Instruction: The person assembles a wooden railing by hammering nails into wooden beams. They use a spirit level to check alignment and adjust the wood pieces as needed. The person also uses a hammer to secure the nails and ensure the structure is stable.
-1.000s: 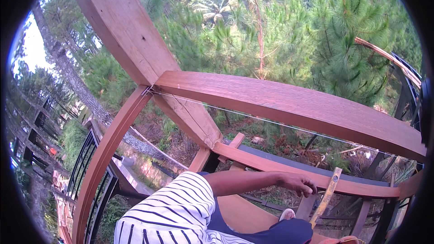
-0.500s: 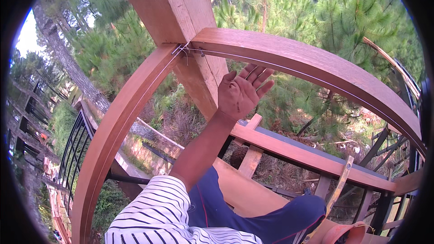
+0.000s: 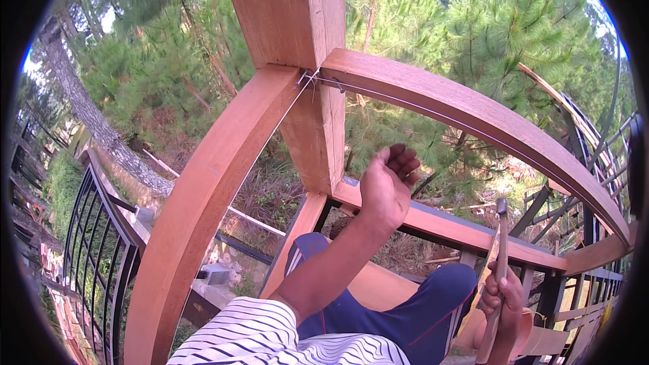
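My left hand [image 3: 389, 186] is raised in the middle, palm turned up and fingers loosely curled, with nothing in it. It hovers below the right-hand rail, just right of the thick wooden post [image 3: 324, 115]. Two curved wooden rails, the left rail [image 3: 203, 182] and the right rail [image 3: 473, 105], meet at that post. A thin white string [image 3: 433, 113] runs along them and is tied round nails at the joint. At lower right my right hand [image 3: 500, 292] is closed round the wooden handle of a hammer [image 3: 501, 257], its small dark metal end upward.
Beyond my knees runs a lower wooden rail [image 3: 453, 230] on a dark frame. A yellowish strip [image 3: 483, 270] leans behind the hammer, near an orange container [image 3: 473, 331]. Black metal railing [image 3: 94, 230] stands at left. Trees and a slope lie beyond.
My left hand has dropped away from the right rail, its fingers curling. My right hand has come into view at lower right with the hammer. The view has shifted, moving the post rightward.
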Demonstrator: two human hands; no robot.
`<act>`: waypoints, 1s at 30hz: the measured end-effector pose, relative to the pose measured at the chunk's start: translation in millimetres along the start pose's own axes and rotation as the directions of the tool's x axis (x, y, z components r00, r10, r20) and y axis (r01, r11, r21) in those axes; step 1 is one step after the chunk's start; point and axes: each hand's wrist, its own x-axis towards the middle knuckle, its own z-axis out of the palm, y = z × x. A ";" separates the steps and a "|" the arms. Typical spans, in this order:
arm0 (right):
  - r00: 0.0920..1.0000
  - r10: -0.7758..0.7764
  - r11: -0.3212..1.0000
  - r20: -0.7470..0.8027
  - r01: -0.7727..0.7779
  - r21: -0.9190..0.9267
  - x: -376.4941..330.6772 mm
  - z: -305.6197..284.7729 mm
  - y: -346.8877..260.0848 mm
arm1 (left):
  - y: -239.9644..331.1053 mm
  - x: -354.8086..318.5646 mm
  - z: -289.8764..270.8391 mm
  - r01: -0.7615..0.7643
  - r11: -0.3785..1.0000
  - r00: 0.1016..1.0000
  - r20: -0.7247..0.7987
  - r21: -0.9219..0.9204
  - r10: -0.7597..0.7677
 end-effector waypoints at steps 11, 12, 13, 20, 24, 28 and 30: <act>0.906 0.168 0.806 0.388 -0.353 0.475 150.9 174.3 104.3 | -32.2 -36.6 132.9 -0.624 -0.778 0.139 0.970 -0.069 -0.197; 0.888 0.153 0.770 0.433 -0.382 0.511 162.5 189.8 103.6 | -36.9 -28.5 137.2 -0.556 -0.826 0.197 0.950 -0.096 -0.243; 0.789 0.149 0.606 0.596 -0.549 0.576 181.8 211.9 99.5 | -39.0 -18.6 141.2 -0.514 -0.850 0.230 0.937 -0.112 -0.263; 0.426 -0.144 0.664 0.893 -0.628 0.407 225.3 241.5 117.6 | -32.0 41.9 142.4 -0.371 -0.924 0.517 0.805 -0.096 -0.291; 0.669 -0.124 0.642 0.733 -0.509 0.574 223.0 223.5 139.9 | -27.3 51.9 149.2 -0.436 -0.893 0.525 0.775 -0.110 -0.352; 0.836 -0.024 0.578 0.548 -0.435 0.690 220.8 241.1 132.4 | -23.9 48.4 155.2 -0.457 -0.884 0.547 0.751 -0.103 -0.371; 0.795 -0.058 0.581 0.604 -0.465 0.668 216.0 248.0 128.9 | -22.4 47.1 156.9 -0.475 -0.874 0.569 0.722 -0.100 -0.392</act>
